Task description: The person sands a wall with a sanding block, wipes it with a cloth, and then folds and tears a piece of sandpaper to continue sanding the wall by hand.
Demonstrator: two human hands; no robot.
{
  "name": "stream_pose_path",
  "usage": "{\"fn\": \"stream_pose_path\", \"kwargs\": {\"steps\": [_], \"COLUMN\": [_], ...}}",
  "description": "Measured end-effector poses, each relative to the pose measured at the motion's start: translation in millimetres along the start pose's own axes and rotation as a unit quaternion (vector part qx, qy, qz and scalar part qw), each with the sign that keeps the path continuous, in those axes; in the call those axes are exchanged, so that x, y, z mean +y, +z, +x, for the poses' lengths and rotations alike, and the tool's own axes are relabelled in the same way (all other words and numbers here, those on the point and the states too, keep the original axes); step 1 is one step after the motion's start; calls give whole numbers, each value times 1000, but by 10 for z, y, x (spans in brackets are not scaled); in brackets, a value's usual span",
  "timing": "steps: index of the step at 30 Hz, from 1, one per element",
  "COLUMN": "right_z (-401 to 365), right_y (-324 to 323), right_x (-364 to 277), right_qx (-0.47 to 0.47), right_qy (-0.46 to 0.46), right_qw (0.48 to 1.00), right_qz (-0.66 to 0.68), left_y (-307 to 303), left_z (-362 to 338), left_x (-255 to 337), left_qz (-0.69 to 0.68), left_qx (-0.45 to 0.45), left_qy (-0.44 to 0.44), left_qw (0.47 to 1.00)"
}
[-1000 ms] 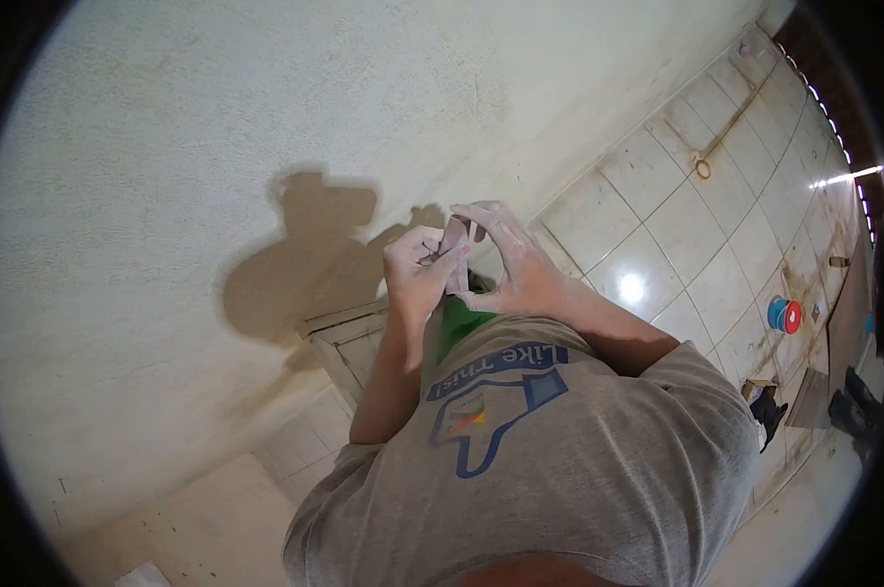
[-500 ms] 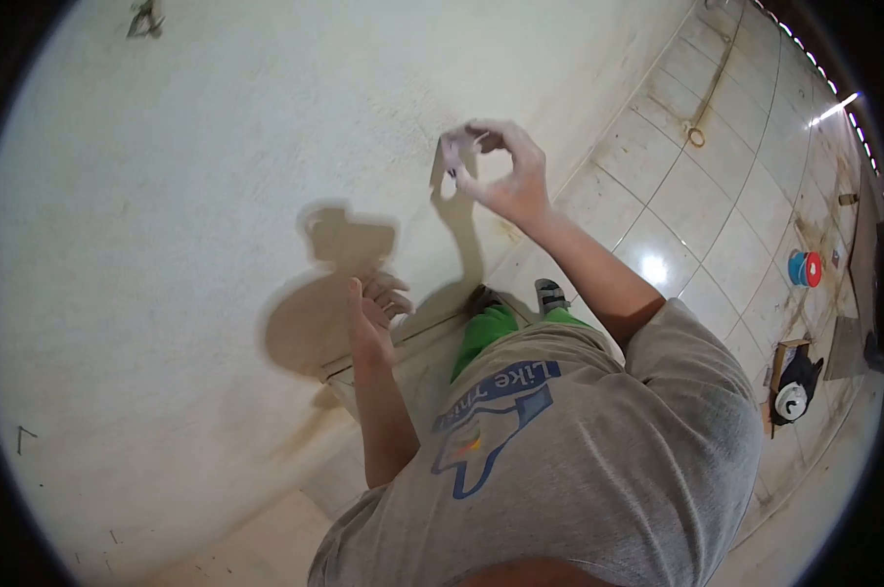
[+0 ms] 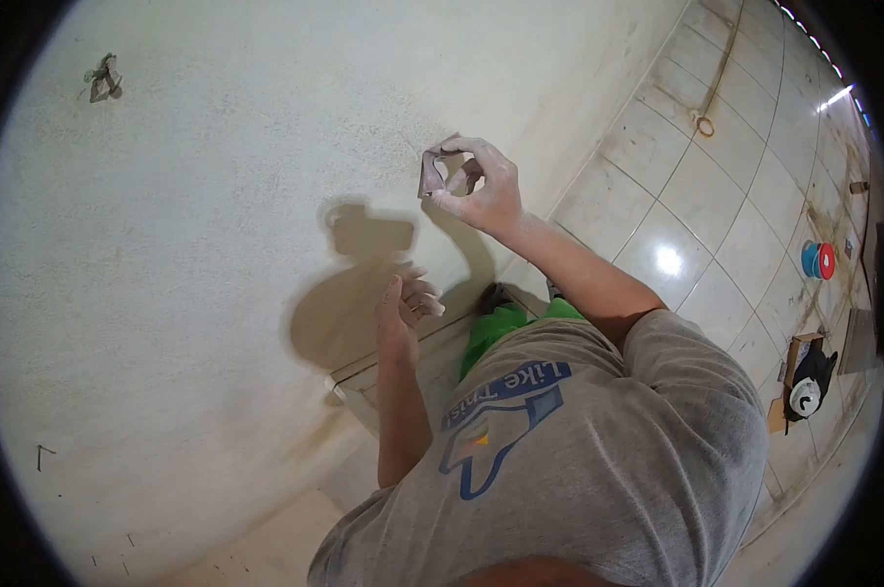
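Note:
My right hand (image 3: 486, 186), its fingers coated in pale dust, pinches a small folded piece of greyish-purple sandpaper (image 3: 430, 172) between thumb and fingers. The sandpaper is curled and overlaps the whitish wall (image 3: 217, 196), close to a rough, speckled patch. Lower and to the left, my left hand (image 3: 408, 303) is raised with fingers apart and somewhat bent, holding nothing. It is near the wall, over my own shadow.
A ledge (image 3: 349, 377) juts from the wall's foot beside my legs. Stained tiles (image 3: 628, 196) cover the floor. Farther right lie a blue and red round container (image 3: 818, 260) and a cardboard box (image 3: 802, 352) with a black bag. A hole (image 3: 102, 78) breaks the upper wall.
My right hand has moved left and slightly down, and more of the sandpaper shows. My left hand sits farther right in view, as the whole view has shifted too.

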State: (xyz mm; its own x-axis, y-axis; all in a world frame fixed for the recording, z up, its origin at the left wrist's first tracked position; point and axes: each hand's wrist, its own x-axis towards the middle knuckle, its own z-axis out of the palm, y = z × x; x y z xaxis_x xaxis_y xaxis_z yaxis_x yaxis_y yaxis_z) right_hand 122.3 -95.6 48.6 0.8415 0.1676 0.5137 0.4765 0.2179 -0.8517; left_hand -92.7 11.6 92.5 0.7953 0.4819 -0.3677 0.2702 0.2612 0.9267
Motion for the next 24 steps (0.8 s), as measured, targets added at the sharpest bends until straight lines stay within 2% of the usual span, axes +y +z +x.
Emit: {"fn": "stream_pose_path", "kwargs": {"steps": [2, 5, 8, 9, 12, 14, 15, 16, 18, 20, 21, 22, 23, 24], "right_z": [78, 315, 543, 590, 438, 99, -187, -400, -406, -163, 94, 291, 478, 655], "right_y": [-71, -245, -485, -544, -162, 261, 440, 544, 460, 306, 178, 36, -111, -295], "right_x": [-3, -96, 168, 36, 167, -13, -16, -16, -155, -166, -46, 78, 186, 221], "right_qx": [-42, -3, 107, 148, 155, -5, -106, -202, -200, -131, -65, 40, 143, 207], "right_qy": [36, 27, -23, -1, -2, -94, 9, 114, 10, -81, -117, 21, 159, 142], "right_qw": [998, 993, 992, 989, 988, 993, 991, 945, 975, 988, 987, 996, 976, 968], "right_qz": [16, 112, 64, 25, -15, -70, 82, 231, 100, -28, -90, -72, -51, 12], "left_y": [57, 93, 59, 39, 50, 28, -12, -64, -203, -309, -343, -371, -389, -387], "left_z": [20, 29, 51, 60, 41, 8, -42, -101, -184, -240, -278, -310, -320, -341], "left_x": [32, 120, 160, 158, 109, 70, 25, -19, -96, -143, -168, -190, -206, -243], "left_qz": [4, 14, 13, 10, -11, -14, -10, -4, -1, -12, -26, -39, -47, -56], "left_qx": [-3, -12, 6, 15, 25, 24, 22, 21, 38, 61, 75, 90, 98, 106], "left_qy": [0, 3, 16, 19, 18, 7, -4, -17, -21, -27, -31, -36, -37, -39], "left_qw": [1000, 1000, 1000, 1000, 999, 1000, 1000, 1000, 999, 998, 996, 995, 993, 992]}}
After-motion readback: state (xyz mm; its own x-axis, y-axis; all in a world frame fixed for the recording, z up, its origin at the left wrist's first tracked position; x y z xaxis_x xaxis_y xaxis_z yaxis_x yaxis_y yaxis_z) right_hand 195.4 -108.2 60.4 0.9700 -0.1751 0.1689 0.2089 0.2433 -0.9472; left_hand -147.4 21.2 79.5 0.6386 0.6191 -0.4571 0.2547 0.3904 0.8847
